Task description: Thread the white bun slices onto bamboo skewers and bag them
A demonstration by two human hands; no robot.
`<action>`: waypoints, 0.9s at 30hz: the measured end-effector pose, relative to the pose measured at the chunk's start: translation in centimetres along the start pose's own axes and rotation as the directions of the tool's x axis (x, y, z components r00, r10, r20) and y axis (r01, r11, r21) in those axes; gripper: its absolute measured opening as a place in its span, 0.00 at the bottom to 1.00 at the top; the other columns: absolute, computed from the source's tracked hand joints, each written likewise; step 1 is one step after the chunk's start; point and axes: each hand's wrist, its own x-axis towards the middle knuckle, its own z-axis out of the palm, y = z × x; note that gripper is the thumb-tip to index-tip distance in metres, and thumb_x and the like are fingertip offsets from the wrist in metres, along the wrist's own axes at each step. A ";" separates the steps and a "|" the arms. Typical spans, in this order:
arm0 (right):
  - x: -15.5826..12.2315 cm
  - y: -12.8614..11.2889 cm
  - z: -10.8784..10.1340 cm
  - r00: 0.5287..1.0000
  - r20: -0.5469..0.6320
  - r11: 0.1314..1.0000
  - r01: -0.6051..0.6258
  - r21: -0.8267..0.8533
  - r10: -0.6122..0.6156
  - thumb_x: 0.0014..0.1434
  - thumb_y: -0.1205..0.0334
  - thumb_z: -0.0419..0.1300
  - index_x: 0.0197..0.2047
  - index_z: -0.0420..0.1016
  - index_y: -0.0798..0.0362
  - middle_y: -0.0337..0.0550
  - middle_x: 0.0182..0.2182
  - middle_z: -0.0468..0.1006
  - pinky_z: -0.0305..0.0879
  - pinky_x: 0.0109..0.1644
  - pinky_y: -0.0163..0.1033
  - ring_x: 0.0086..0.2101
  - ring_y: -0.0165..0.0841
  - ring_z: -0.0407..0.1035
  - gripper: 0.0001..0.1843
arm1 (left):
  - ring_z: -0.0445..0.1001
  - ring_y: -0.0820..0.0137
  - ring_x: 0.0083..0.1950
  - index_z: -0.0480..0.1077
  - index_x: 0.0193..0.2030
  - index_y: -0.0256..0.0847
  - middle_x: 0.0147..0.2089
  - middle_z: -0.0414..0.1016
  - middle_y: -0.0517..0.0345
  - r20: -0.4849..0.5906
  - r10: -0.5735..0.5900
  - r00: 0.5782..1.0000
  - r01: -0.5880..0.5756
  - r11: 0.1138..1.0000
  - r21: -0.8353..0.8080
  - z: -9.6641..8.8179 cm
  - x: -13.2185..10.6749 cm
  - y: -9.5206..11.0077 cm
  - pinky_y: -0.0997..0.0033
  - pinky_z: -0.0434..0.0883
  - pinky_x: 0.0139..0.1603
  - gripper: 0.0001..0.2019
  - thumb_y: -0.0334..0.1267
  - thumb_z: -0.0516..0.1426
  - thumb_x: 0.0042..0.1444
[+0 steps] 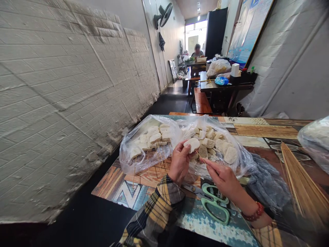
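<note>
Patterned tabletop (195, 219) below, pale slice (193, 144) juts from the left grip (179, 162).

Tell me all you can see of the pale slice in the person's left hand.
The slice is off-white, rounded and fairly flat, bread-like in look, though its material is uncertain. The left hand grips its left side, thumb in front, one broad face showing. A thin stick, held by the right hand, reaches its lower right edge; how far in is unclear. It appears before similar pieces in a clear plastic bag.
</note>
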 end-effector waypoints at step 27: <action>-0.6 0.1 0.2 0.977 -0.104 0.979 0.175 -0.103 -0.186 0.66 0.62 0.51 0.54 0.78 0.51 0.47 0.47 0.82 0.78 0.49 0.43 0.46 0.39 0.79 0.19 | 0.73 0.72 0.34 0.76 0.50 0.40 0.36 0.79 0.55 0.079 0.013 0.997 -0.013 1.000 0.003 0.7 -1.6 1.3 0.73 0.68 0.38 0.23 0.49 0.66 0.50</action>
